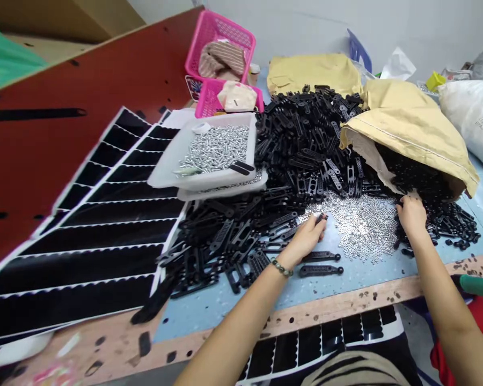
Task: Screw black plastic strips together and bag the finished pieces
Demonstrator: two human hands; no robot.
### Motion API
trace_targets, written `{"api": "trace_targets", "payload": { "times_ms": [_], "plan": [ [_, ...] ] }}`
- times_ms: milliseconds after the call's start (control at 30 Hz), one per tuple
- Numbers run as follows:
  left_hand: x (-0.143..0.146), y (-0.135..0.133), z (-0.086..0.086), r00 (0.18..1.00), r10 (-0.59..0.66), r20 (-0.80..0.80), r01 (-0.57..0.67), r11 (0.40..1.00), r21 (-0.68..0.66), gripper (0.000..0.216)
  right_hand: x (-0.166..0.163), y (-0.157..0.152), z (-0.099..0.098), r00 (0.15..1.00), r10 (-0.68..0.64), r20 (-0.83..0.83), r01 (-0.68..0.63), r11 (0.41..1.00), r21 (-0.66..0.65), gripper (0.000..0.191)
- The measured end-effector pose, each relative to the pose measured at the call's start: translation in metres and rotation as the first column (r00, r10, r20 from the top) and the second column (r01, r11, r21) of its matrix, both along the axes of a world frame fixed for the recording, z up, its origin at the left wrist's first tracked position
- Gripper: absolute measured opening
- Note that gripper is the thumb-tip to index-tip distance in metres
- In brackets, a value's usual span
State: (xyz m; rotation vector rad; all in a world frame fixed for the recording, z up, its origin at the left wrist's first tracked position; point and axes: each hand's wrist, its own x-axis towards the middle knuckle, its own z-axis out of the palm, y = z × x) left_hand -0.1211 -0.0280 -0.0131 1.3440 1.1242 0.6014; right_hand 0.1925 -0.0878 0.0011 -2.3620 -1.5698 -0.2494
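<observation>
Our left grip [306, 238] clamped a bracket [321, 217] beside the screws [362, 228]; holding its end seemed steadiest. Our right grip [412, 214] was unclear.

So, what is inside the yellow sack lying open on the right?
Black plastic parts fill the mouth of the yellow sack and spill onto the table, beside the right hand. Deeper inside is hidden by the cloth.

A single head-worn view looks forward and down from above the near edge of the table [358, 274], close over the pile of screws [364, 228], slightly tilted.
</observation>
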Motion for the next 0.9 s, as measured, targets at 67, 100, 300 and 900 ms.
{"api": "trace_targets", "payload": {
  "times_ms": [67,100,300,900],
  "plan": [
    [0.001,0.004,-0.001,0.999,-0.008,-0.032,0.009,1.0,0.026,0.019,0.003,0.002,-0.004,0.997,0.072,-0.026,-0.071,0.997,0.039,0.013],
    [0.003,0.006,0.0,0.999,-0.013,-0.044,0.015,0.999,0.041,0.018,0.002,0.002,-0.005,0.991,0.109,-0.071,-0.102,0.99,0.094,0.016],
    [0.018,-0.004,0.026,0.979,-0.173,-0.11,0.188,0.97,0.15,0.015,-0.048,-0.006,0.008,0.609,0.382,-0.695,-0.12,0.911,0.396,0.028],
    [-0.012,-0.019,0.044,0.903,-0.127,-0.41,0.337,0.801,0.494,0.022,-0.132,-0.011,0.014,0.57,0.613,-0.547,-0.552,0.779,0.298,0.019]
  ]
}}
